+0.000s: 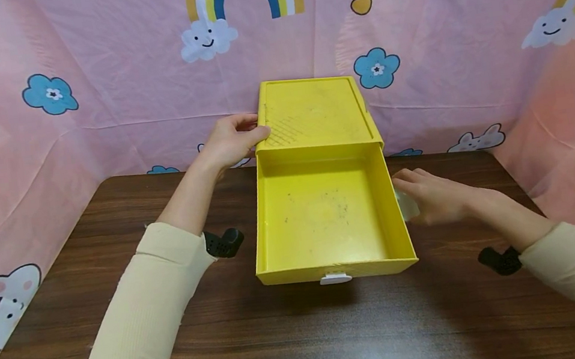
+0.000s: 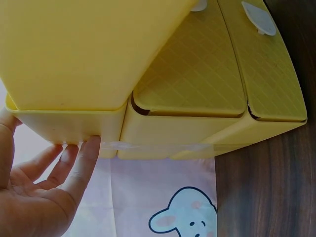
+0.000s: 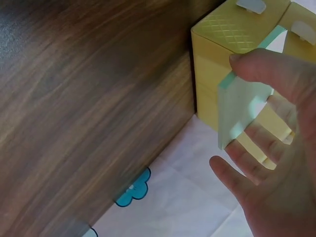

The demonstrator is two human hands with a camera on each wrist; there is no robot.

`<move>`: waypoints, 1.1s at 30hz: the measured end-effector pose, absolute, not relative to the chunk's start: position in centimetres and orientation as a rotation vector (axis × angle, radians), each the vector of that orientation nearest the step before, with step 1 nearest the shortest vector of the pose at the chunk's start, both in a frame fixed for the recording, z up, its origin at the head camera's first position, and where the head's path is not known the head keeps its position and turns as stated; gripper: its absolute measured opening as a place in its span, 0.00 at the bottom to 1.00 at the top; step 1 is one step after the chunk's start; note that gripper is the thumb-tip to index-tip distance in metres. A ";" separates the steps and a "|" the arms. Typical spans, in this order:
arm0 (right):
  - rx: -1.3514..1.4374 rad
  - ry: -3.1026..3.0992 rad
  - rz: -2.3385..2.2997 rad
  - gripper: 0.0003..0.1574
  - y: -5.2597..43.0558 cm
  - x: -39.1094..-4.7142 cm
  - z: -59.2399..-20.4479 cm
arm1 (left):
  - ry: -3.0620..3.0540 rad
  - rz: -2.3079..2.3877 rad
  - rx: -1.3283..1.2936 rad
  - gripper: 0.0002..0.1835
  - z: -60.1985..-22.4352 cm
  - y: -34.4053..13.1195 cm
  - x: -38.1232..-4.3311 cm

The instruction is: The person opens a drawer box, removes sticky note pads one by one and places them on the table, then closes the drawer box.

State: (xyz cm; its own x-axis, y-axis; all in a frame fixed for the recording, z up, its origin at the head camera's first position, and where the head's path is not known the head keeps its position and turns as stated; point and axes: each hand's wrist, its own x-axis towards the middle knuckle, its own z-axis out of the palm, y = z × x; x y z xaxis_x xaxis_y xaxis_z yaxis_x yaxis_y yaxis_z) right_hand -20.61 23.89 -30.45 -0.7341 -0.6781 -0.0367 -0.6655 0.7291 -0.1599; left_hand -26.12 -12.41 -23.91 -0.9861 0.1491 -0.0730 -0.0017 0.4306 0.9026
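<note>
A yellow drawer unit stands against the back cloth, its top drawer pulled far out toward me. Nothing lies inside that drawer apart from small dark marks on its floor. My left hand steadies the unit at its upper left edge, thumb on the top and straight fingers against the side. To the right of the drawer, my right hand pinches a thin pale green rectangular slab between thumb and fingers. Seen from the head, the slab is partly hidden by that hand.
Two closed drawers with white handles sit below the pulled-out one. The dark wooden table spreads in front and to both sides. A pink patterned cloth walls in the back and sides.
</note>
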 end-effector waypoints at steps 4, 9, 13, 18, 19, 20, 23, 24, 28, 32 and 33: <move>-1.072 2.814 -0.213 0.47 23.9 -20.7 -31.0 | 2.538 1.603 0.128 0.30 -23.9 -12.4 -26.2; -1.052 2.798 -0.210 0.49 23.7 -20.6 -31.5 | 2.531 1.604 0.132 0.31 -23.9 -12.4 -26.2; -1.043 2.788 -0.221 0.47 23.7 -20.6 -32.1 | 2.526 1.603 0.134 0.32 -23.9 -12.4 -26.1; -1.025 2.767 -0.249 0.45 23.7 -20.6 -32.9 | 2.532 1.607 0.137 0.30 -23.9 -12.4 -26.2; -1.021 2.760 -0.256 0.44 23.8 -20.6 -33.1 | 2.535 1.607 0.138 0.30 -24.0 -12.4 -26.2; -1.018 2.754 -0.265 0.43 23.8 -20.6 -33.3 | 2.537 1.606 0.138 0.30 -24.0 -12.4 -26.1; -1.014 2.740 -0.291 0.40 23.9 -20.6 -33.7 | 2.540 1.607 0.140 0.30 -24.0 -12.4 -26.1; -1.023 2.737 -0.300 0.38 23.9 -20.6 -33.9 | 2.540 1.609 0.138 0.30 -24.0 -12.4 -26.1; -1.108 2.733 -0.321 0.32 24.0 -20.6 -34.5 | 2.539 1.615 0.133 0.30 -24.0 -12.4 -26.1; -1.178 2.713 -0.336 0.24 24.0 -20.8 -35.1 | 2.537 1.616 0.122 0.30 -24.0 -12.4 -26.1; -1.176 2.704 -0.346 0.23 24.0 -20.8 -35.3 | 2.536 1.617 0.117 0.30 -24.0 -12.3 -26.1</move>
